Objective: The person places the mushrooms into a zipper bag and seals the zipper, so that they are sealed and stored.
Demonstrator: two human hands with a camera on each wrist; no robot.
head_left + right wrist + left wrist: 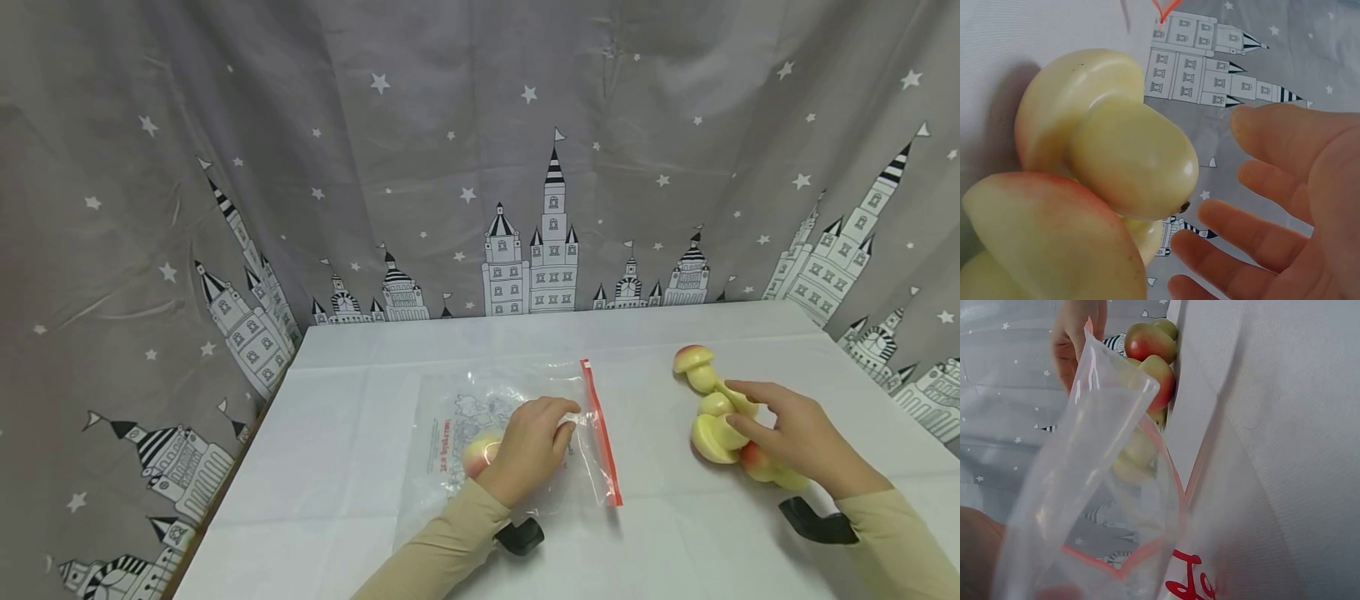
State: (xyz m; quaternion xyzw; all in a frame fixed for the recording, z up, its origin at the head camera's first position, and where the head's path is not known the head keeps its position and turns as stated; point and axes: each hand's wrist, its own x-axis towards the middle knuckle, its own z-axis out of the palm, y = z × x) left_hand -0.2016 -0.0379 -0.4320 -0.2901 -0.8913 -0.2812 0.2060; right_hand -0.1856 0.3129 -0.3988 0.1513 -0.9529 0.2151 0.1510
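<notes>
A grey curtain (637,133), printed with white castles and stars, is hanging behind and along both sides of the work area. In front of it a white-covered table (330,450) is spreading across the lower part of the head view. Near the table's middle a clear plastic bag (467,412) is lying with its red-edged mouth facing right; the left wrist view is showing that mouth gaping, its two red strips standing apart. Red lettering and a line drawing are showing on the film.

Two beige sleeves are reaching in from below, the left one (442,546) crossing the bag's near edge, the right one (896,533) coming in from the lower right corner. The left hand (531,442) is resting over the bag beside its mouth, its fingers bending; whether they are pinching the film, I cannot tell. The right hand (797,429) is holding nothing, its fingers spreading loosely beside a cluster of yellow-and-red mushroom-shaped pieces (716,437), which are lying close together on the table's right side, well apart from the bag.

One rounded yellow-and-red piece (478,452) is sitting at the bag, just beside the left hand and partly hidden by it. Smaller still, a curved black part is showing below each wrist
</notes>
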